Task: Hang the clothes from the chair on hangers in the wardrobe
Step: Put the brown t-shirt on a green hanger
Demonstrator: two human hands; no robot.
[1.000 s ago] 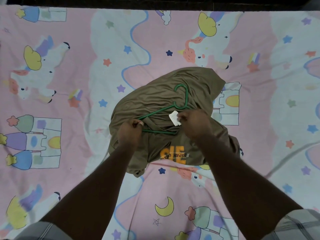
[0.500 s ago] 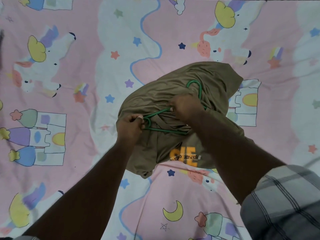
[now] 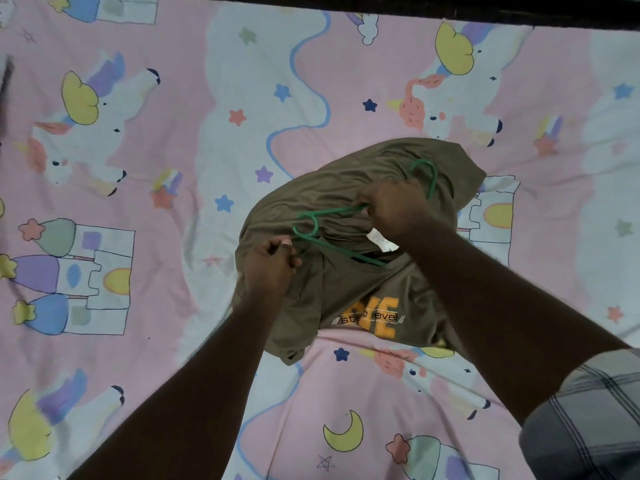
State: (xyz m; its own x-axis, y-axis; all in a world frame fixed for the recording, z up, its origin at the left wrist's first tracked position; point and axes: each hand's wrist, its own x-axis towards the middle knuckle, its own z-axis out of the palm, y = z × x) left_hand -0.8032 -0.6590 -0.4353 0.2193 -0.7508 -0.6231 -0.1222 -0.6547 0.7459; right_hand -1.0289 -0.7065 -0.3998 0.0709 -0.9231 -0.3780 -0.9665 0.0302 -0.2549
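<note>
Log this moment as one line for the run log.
stage: fitting hanger | left hand: grips brown t-shirt | right hand: grip on green hanger | surface: bedsheet | hung: not yet

The brown T-shirt (image 3: pixel 346 292) reads "level" across orange letters.

A pink and white bedsheet (image 3: pixel 180 341) printed with winged unicorns, castles, coloured stars and a yellow crescent moon (image 3: pixel 344 433) covers the bed, with a dark strip (image 3: pixel 381 5) running along its far edge.
</note>
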